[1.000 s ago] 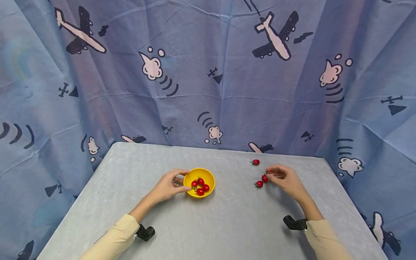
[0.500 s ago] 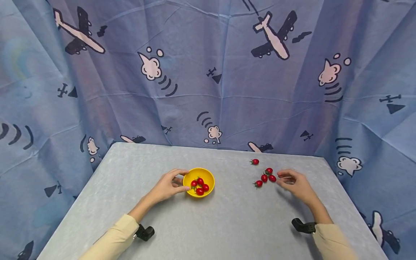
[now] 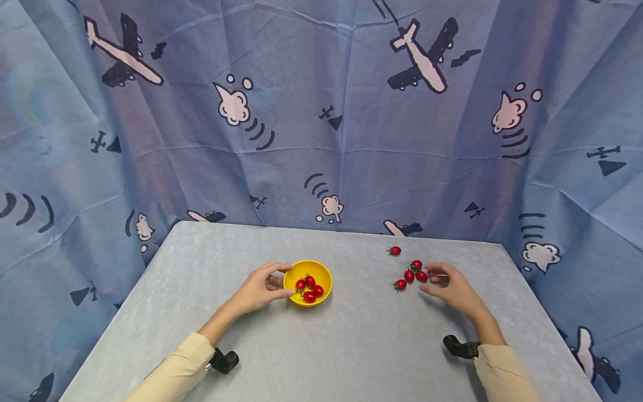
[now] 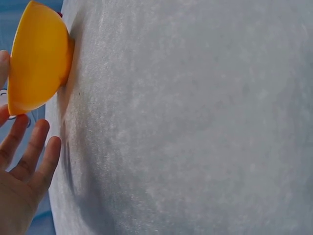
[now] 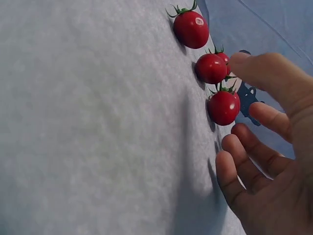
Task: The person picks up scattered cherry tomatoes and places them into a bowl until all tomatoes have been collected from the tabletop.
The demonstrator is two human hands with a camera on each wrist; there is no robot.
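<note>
On the left of the yellow bowl (image 3: 324, 268), my left hand (image 3: 261, 287) holds its rim between thumb and index finger. The other fingers stay spread beside the bowl (image 4: 41, 58) in the left wrist view. Several red cherry tomatoes (image 3: 310, 296) with green stems lie inside. My right hand (image 3: 452, 287) hovers at the right edge of a cluster of loose cherry tomatoes (image 3: 409, 276), fingers and thumb apart with nothing between them. In the right wrist view, the thumb reaches close to a cherry tomato (image 5: 211, 68), while the fingertips lie below another cherry tomato (image 5: 222, 108).
One cherry tomato (image 3: 395, 251) lies apart, farther back on the grey table (image 3: 351, 346). Behind the table's far edge hangs a blue curtain (image 3: 291, 167) printed with planes. Each wrist wears a black camera (image 3: 224, 362).
My right hand drew back to the right, uncovering two cherry tomatoes at the cluster's right side, then edged slightly left again. The left hand and bowl stay put.
</note>
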